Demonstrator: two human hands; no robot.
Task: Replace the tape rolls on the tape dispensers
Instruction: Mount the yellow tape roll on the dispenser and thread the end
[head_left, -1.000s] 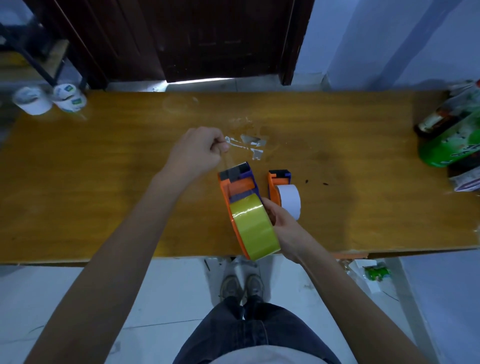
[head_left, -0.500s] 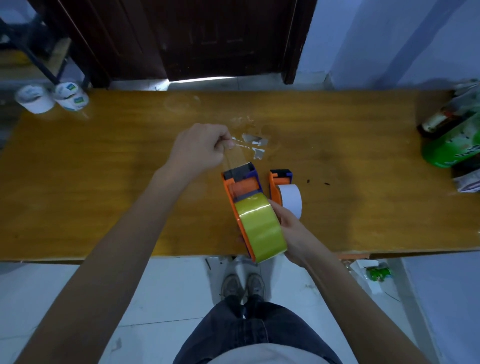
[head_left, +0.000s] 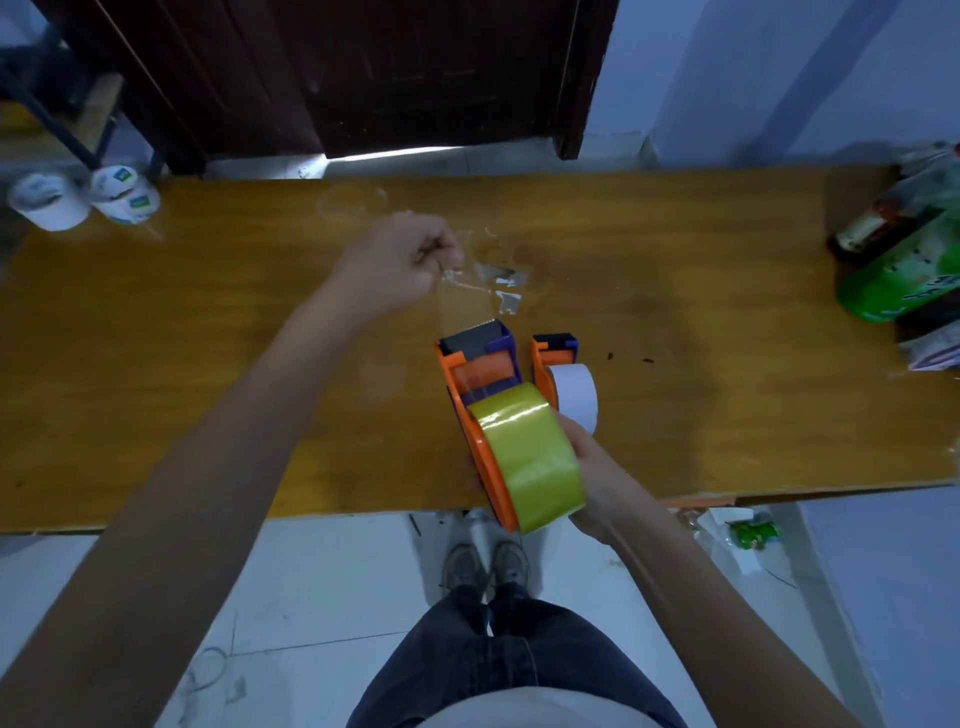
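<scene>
An orange tape dispenser (head_left: 470, 384) with a dark cutter head is held above the near edge of the wooden table (head_left: 208, 364). A yellow-green tape roll (head_left: 524, 457) sits in it. My right hand (head_left: 592, 467) grips the dispenser at the roll's right side. My left hand (head_left: 402, 260) pinches the end of the clear tape strip (head_left: 457, 301), stretched from the cutter head toward the far left. A second, smaller orange dispenser (head_left: 553, 353) with a white tape roll (head_left: 574, 395) stands on the table just right of the first.
Scraps of clear tape (head_left: 506, 286) lie on the table beyond the dispensers. White tape rolls (head_left: 83, 200) sit at the far left corner. A green bottle (head_left: 904, 270) and packets crowd the right end. A dark door stands behind the table.
My left hand has drawn the tape end a little farther from the cutter head, lengthening the strip. The dispenser in my right hand has shifted slightly toward me.
</scene>
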